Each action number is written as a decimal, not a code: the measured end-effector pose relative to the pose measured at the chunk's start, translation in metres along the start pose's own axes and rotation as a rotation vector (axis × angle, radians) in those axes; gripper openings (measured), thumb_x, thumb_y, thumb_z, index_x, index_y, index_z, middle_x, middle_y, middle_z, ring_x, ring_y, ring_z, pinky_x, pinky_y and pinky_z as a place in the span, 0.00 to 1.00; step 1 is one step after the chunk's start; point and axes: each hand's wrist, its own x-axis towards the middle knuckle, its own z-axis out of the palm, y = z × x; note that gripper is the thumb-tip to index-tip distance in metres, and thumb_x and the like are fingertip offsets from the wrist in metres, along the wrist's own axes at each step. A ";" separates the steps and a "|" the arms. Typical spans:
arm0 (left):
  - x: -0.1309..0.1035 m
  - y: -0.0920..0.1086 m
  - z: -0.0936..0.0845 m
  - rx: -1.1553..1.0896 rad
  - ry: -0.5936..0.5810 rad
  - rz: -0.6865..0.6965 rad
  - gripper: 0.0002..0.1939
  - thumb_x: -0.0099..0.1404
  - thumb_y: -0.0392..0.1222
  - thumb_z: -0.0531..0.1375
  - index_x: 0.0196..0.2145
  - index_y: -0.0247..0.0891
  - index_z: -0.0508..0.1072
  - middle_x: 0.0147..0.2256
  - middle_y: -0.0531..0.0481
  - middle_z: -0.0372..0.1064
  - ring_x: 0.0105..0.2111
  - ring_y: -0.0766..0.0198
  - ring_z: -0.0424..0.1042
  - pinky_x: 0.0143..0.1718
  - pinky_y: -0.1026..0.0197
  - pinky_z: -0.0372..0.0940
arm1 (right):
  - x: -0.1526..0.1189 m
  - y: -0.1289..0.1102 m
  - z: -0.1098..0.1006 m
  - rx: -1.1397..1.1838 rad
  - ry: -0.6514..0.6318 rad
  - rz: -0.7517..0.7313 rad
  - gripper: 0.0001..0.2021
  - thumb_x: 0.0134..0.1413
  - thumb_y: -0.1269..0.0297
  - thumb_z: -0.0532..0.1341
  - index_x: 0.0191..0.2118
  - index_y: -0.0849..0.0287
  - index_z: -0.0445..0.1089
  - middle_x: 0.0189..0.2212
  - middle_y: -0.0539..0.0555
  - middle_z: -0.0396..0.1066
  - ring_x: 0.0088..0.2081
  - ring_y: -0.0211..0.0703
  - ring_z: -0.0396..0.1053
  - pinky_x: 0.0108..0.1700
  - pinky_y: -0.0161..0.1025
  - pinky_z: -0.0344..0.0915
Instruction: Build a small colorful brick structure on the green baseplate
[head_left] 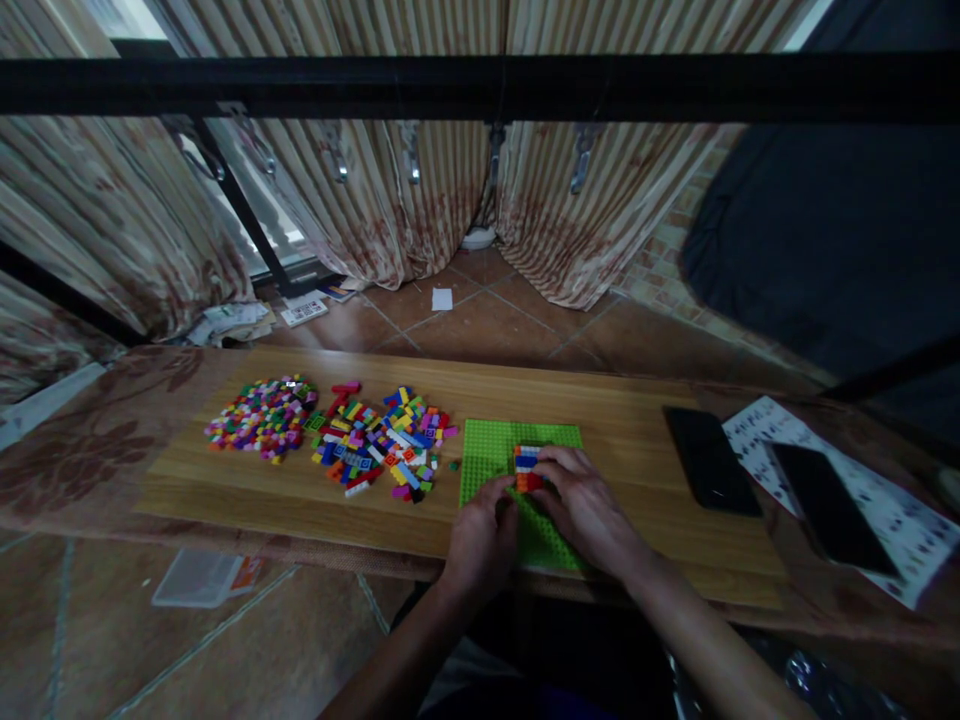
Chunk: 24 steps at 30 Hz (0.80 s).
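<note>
A green studded baseplate lies on the wooden board in front of me. On it sits a small block of toy bricks in rows of white, blue, orange and red. My left hand is closed, its thumb and forefinger pressed to the near left corner of these bricks. From the right, my right hand grips the same block, fingertips on its far and right sides. My fingers cover part of the block, so its right edge is hidden. One tiny dark green piece lies just left of the baseplate.
Left on the wooden board are a heap of small colourful pieces and a spread of larger bricks. To the right lie a black phone, another dark device and a printed sheet. A black bar crosses above.
</note>
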 end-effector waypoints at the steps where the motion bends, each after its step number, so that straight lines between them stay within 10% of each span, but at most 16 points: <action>1: 0.000 0.001 0.000 0.024 -0.004 0.011 0.19 0.64 0.35 0.53 0.52 0.41 0.68 0.40 0.49 0.74 0.40 0.61 0.73 0.43 0.60 0.65 | 0.002 -0.001 -0.002 -0.017 -0.019 -0.007 0.06 0.56 0.73 0.58 0.39 0.58 0.70 0.45 0.58 0.67 0.49 0.51 0.64 0.51 0.51 0.66; 24: -0.003 0.005 0.001 0.229 -0.047 0.065 0.24 0.64 0.34 0.52 0.58 0.41 0.63 0.48 0.45 0.71 0.43 0.58 0.72 0.48 0.56 0.66 | -0.014 0.015 0.022 0.132 0.136 -0.027 0.09 0.60 0.64 0.57 0.45 0.54 0.71 0.43 0.56 0.70 0.46 0.49 0.66 0.49 0.51 0.67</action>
